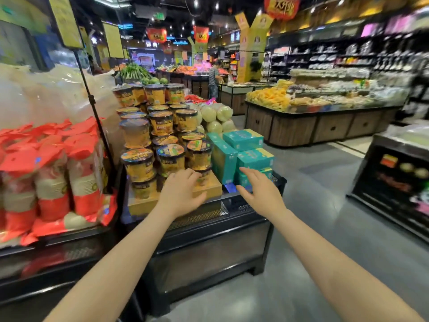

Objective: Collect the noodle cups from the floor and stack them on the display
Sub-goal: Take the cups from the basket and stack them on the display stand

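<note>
Left hand (183, 194) curls round a small yellow noodle cup (204, 176) on tan cardboard box (209, 189) atop black metal display stand (232, 219); stacked cups w/ dark lids (148, 133) rise behind it. Right hand (257, 189) released, fingers straight, by teal cartons (253, 156). Grey supermarket floor (325, 217) to the right.

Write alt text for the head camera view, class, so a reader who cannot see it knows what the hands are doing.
A person's left hand reaches to a small noodle cup at the front of a stacked display of noodle cups, while the right hand hovers open near teal boxes. Around the display stand is a supermarket aisle, with red-wrapped packs at left.
</note>
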`<state>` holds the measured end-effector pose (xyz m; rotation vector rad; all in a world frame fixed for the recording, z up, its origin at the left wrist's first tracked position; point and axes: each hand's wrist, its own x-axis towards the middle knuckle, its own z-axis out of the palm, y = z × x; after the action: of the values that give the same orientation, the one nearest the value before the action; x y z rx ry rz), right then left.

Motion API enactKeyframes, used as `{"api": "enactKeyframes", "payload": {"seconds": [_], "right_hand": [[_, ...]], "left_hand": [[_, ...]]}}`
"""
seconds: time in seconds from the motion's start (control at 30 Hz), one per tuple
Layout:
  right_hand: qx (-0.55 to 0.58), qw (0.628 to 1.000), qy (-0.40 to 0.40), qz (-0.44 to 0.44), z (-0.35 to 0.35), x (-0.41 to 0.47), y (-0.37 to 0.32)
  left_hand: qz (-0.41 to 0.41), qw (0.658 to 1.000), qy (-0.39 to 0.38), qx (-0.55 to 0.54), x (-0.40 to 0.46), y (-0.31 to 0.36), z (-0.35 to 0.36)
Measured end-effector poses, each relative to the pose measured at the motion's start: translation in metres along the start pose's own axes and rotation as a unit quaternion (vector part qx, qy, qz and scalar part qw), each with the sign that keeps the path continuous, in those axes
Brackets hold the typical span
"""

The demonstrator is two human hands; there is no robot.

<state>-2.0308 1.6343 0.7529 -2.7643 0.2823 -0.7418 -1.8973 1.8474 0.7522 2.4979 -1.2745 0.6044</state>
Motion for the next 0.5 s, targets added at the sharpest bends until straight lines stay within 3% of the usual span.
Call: {"api": "enactKeyframes", "payload": {"seconds": [0.27, 0.5], "right_hand": [[0.018, 0.999, -0.034, 0.023, -0.011, -0.086, -0.033], [0.049, 0.997, -0.066, -0.001, 0.027, -0.151, -0.094]], "left_hand": [[0.015, 1.0, -0.01, -0.02, -0.08, 0.032, -0.01], [-0.028, 0.997, -0.045, -0.055, -0.179, 0.01, -0.029]]}}
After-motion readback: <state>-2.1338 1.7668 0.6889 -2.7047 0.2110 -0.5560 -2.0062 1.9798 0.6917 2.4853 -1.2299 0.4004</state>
